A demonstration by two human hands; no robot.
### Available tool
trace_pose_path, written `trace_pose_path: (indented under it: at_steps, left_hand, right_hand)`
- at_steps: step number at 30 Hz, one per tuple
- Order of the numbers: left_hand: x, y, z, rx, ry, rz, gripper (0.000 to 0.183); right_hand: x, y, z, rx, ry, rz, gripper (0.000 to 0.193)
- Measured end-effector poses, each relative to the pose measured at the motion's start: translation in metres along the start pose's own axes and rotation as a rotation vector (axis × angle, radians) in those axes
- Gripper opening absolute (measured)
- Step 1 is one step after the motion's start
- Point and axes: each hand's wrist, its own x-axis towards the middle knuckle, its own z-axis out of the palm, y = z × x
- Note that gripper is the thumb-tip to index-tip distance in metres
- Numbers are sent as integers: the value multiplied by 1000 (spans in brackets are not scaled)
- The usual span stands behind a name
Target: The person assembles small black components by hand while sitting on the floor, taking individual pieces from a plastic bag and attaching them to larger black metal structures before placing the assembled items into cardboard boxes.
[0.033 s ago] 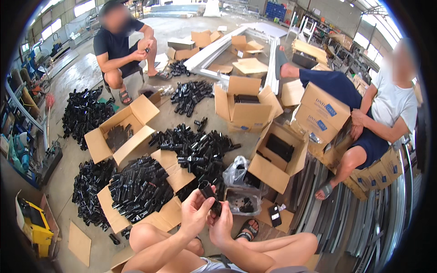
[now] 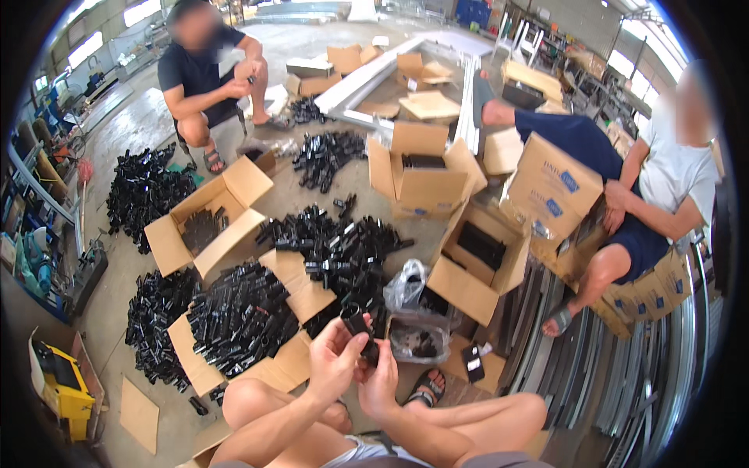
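Between my hands, above my lap, is a short black plastic tube-shaped part [image 2: 355, 321] with an open round end pointing up and away. My left hand [image 2: 331, 363] grips it from the left, thumb along its side. My right hand [image 2: 380, 388] closes round its lower end, which the fingers partly hide. Just beyond stands a clear-lined tub [image 2: 447, 343] with small dark pieces in it, beside a crumpled clear plastic bag [image 2: 404, 287]. Left of my hands, a large heap of similar black parts [image 2: 242, 320] lies on an opened-out carton [image 2: 187, 355].
More heaps of black parts [image 2: 343, 249] cover the floor ahead. Open cartons [image 2: 175, 242] stand among them. A person in dark clothes [image 2: 187, 97] sits far left; another in a white shirt [image 2: 663, 175] sits right, by stacked cartons. Long metal profiles [image 2: 530, 366] lie at right.
The view has tilted very slightly. Both my hands keep the same hold on the black tube-shaped part.
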Motion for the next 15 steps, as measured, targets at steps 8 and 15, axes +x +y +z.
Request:
trace_pose_path:
  at_steps: [8, 15]
  left_hand:
    - [11, 13, -21, 79, -4, 87, 38]
    - [12, 10, -23, 188, -71, -38, 40]
  right_hand:
    - [152, 13, -161, -814, 223, -299, 35]
    - [215, -35, -246, -1516, 324, -415, 34]
